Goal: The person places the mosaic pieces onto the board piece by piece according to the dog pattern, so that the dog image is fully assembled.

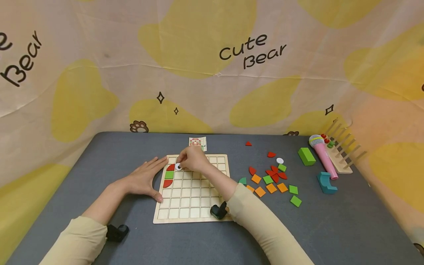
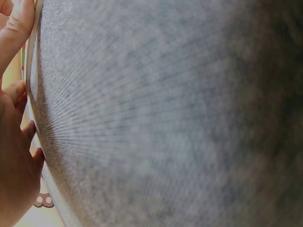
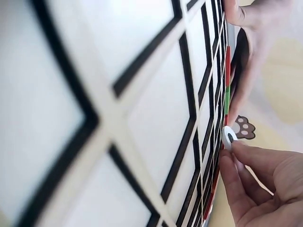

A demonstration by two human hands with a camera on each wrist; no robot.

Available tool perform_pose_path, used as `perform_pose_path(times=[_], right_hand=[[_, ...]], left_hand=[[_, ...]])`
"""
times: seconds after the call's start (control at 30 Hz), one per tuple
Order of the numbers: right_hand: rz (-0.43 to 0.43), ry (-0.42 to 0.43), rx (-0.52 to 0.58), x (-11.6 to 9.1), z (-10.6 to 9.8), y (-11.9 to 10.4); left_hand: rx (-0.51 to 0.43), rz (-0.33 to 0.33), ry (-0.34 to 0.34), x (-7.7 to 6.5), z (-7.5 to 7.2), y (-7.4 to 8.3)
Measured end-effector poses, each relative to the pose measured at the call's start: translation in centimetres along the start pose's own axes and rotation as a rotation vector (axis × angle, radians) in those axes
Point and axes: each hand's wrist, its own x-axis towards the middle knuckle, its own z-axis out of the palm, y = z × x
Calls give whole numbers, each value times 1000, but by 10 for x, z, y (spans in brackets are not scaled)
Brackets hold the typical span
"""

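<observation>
A wooden grid board [image 1: 195, 202] lies on the table, with red quarter-round pieces [image 1: 168, 183] and a green square [image 1: 169, 175] in its left column. My left hand [image 1: 144, 178] rests at the board's left edge, fingers spread and thumb out. Between thumb and fingertips, my right hand [image 1: 193, 159] pinches a white disc with a black dot [image 3: 229, 135]. That disc sits right at the board's surface, just right of the red and green pieces. Behind the right hand lies a small picture card [image 1: 202, 144], partly hidden.
Right of the board are scattered orange squares [image 1: 260, 191], green squares [image 1: 296, 201], red pieces [image 1: 252, 170] and another white disc [image 1: 279, 161]. Farther right stand a green block [image 1: 306, 156], a teal arch block [image 1: 326, 183], a pink toy microphone [image 1: 324, 156] and a pegged wooden rack [image 1: 344, 165].
</observation>
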Motion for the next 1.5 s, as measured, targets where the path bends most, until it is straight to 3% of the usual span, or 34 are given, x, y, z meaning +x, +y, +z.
perform_pose_path(times=[0.77,0.97,1.2,1.5], right_hand=[[-21,-38,-178,-6,3,-8],[-23,-20,-143,-5,-3,-5],[22,17,-147,-11,-37,7],[109,104,-72,-34,-98,54]], left_hand=[[18,-13,0,-2,0,-1],[21,-14,1,-1,0,0],[16,-18,-2,1,2,0],[2,-9,-1,-1,0,2]])
